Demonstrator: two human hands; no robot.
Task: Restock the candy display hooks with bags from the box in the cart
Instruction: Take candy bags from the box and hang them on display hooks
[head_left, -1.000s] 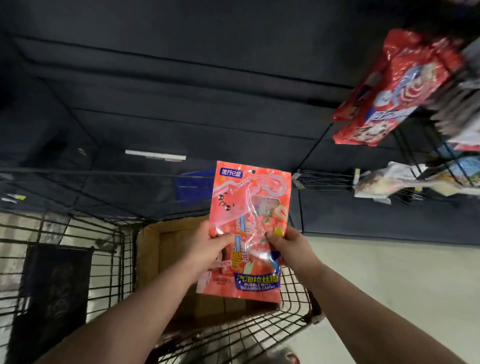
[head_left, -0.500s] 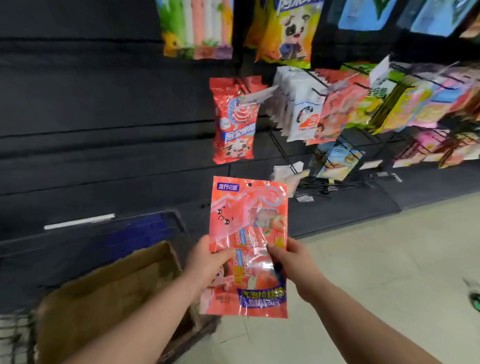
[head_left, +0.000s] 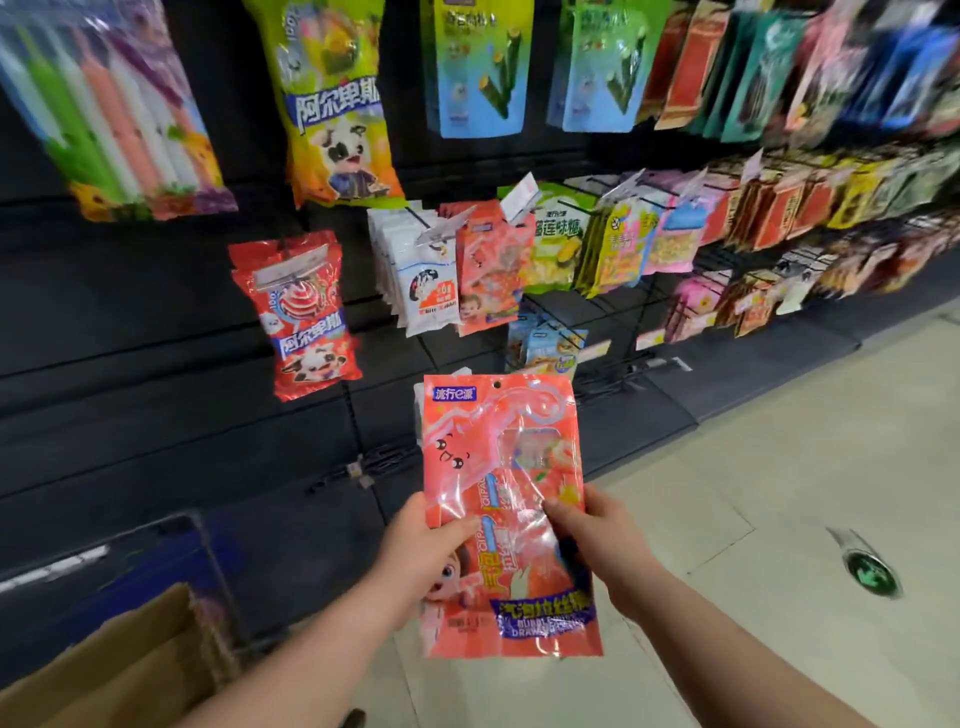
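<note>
Pink candy bag (head_left: 506, 514) is upright in front of you, print facing you, hang hole (head_left: 497, 385) at top centre and free. It's off the box and not on any hook yet. It sits low in view, below the hung stock.

Both hands pinch it at mid-height. Left hand (head_left: 421, 551) has its thumb on the front at the left edge w/ fingers behind. Right hand (head_left: 597, 540) has its thumb on the front nearer the middle, fingers behind too.

The change: a sec ago your view was down on the cardboard box (head_left: 114, 670), w/ the bag right over it. Now your head has swung up to the black display wall (head_left: 130, 322), and the box has slid to the bottom-left corner. Grip and bag pose look the same.

So the pick looks done and you're now hunting the hook. Matching pink bags (head_left: 488, 270) hang up and a bit behind the held one, between the white bags (head_left: 421, 270) and the green-yellow bags (head_left: 558, 239). That's prob. your target. Red lollipop bags (head_left: 298, 312) hang to the left, diff. product.

Next, raise the bag and line the hole up w/ that hook's tip. The tip itself is too blurred to make out.
</note>
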